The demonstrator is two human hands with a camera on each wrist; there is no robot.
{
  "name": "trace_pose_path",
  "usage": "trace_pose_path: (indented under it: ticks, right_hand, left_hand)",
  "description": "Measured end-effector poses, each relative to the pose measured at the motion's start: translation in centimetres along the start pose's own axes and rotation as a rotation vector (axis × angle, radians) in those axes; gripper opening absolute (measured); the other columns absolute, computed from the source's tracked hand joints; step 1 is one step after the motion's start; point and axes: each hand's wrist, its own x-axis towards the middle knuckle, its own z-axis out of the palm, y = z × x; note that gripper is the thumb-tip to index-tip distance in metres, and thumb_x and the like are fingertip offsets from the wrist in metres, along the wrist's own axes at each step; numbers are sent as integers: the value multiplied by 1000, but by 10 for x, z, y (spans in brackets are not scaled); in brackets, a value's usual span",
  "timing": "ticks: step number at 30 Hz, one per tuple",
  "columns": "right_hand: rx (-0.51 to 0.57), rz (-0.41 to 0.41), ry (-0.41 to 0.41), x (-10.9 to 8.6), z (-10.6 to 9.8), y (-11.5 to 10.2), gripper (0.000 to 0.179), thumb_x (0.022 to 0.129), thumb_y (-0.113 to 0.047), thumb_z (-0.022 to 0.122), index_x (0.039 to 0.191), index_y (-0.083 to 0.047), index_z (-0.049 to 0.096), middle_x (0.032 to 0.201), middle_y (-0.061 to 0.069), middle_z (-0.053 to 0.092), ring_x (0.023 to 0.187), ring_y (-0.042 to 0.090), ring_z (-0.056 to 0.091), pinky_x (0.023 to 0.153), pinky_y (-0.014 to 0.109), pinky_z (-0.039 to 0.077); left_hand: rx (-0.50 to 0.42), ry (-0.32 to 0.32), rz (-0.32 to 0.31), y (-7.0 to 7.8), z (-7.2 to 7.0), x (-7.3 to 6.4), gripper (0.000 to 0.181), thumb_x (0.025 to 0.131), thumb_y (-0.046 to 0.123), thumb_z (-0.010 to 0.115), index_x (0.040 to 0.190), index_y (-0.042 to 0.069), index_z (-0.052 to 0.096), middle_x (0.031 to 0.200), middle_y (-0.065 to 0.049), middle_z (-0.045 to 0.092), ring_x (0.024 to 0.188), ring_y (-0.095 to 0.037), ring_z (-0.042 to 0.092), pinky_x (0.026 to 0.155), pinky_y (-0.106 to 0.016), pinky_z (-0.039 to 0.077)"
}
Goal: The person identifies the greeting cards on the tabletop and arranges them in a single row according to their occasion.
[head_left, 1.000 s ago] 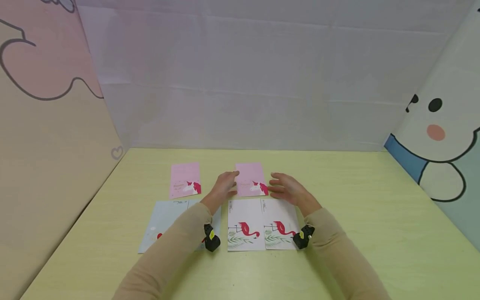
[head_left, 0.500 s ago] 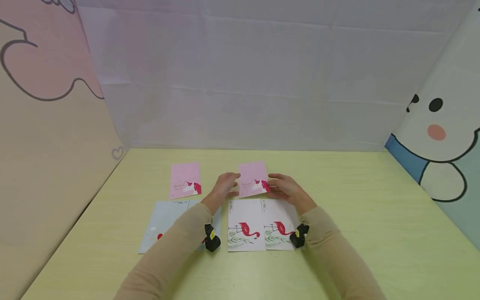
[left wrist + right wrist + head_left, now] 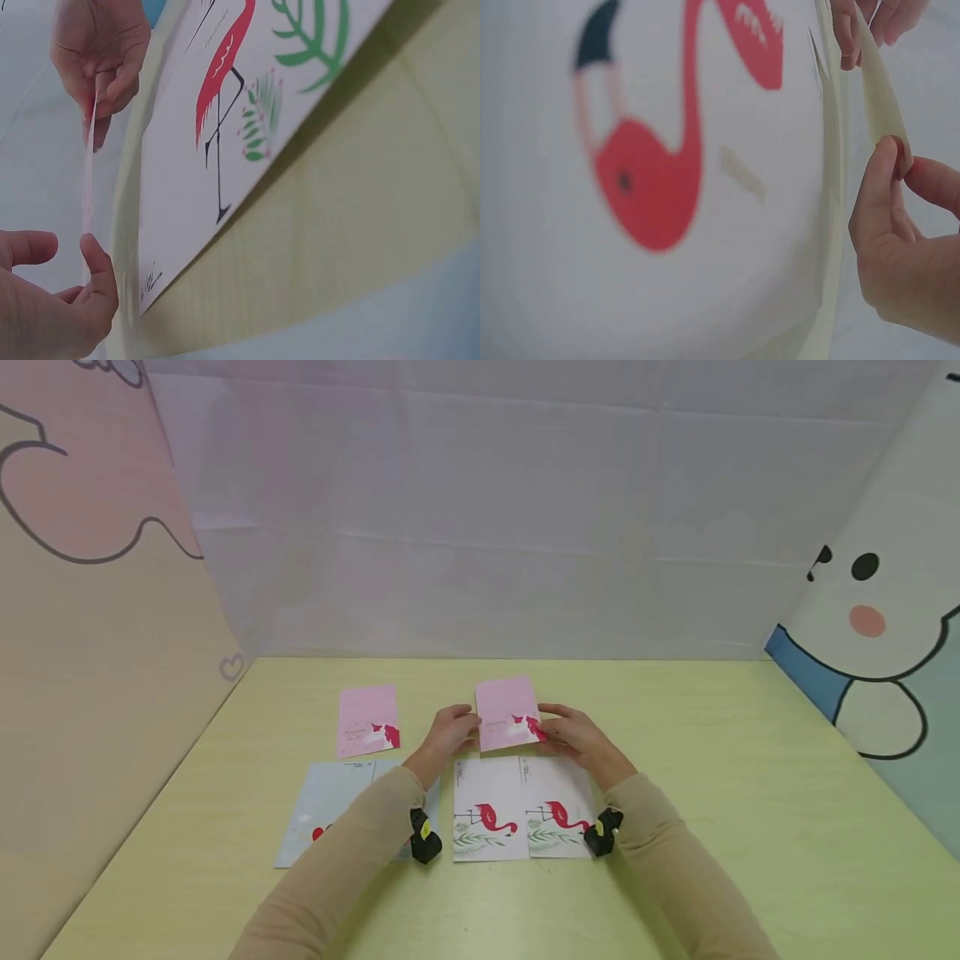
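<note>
A pink card with a unicorn head (image 3: 507,706) is lifted between both hands, close over the table behind two flamingo cards. At its left edge, the left hand (image 3: 447,737) holds it with fingertips, one finger standing off from it in the left wrist view. The right hand (image 3: 581,739) pinches the right edge between thumb and fingers. In the right wrist view the pink card (image 3: 883,97) shows nearly edge-on. Two white flamingo cards (image 3: 487,785) lie side by side under the wrists. A matching pink unicorn card (image 3: 367,718) lies farther left.
Light blue cards (image 3: 322,793) lie at the front left, partly hidden by the left sleeve (image 3: 337,860). The pale yellow-green table (image 3: 712,760) extends to the right. A white sheet (image 3: 480,527) hangs behind, and printed panels (image 3: 862,693) stand at both sides.
The pink card between the hands has come up off the table and tilted, its far edge higher. The right fingers have closed on its edge, and the left fingers have come to its left edge.
</note>
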Motion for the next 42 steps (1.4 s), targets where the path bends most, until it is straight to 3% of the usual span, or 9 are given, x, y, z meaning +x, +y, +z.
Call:
trace_pose_path:
  ticks: [4,11,23,42]
  right_hand:
    - [-9,-2,-3,-1,-2,0,48,86,-2,52,132,-5,38,111,19,51,77,16,56,71,28,50]
    - [-28,-5,-3,-6,-6,1,48,86,-3,53,132,-5,38,112,20,51,78,18,56,73,29,49]
    - [-97,-52,-4,-13,-18,5,48,87,-9,53,132,-2,36,118,21,47,93,25,54,82,33,45]
    - [-147,-70,4,-27,-47,5,50,87,-11,55,131,2,35,119,22,45,90,21,53,82,32,46]
  left_hand:
    - [32,8,53,-1,2,1,43,86,3,52,128,-4,41,112,-19,53,75,-17,54,66,-26,49]
    - [48,-6,109,1,5,-4,43,84,-2,53,127,-2,43,101,-17,56,72,-17,55,63,-26,49]
    - [36,-18,92,-1,16,-6,45,85,1,55,128,5,44,96,-13,56,72,-20,57,64,-27,51]
    - [0,-59,147,1,43,-15,44,83,-4,55,126,3,46,91,-13,54,64,-18,57,60,-29,52]
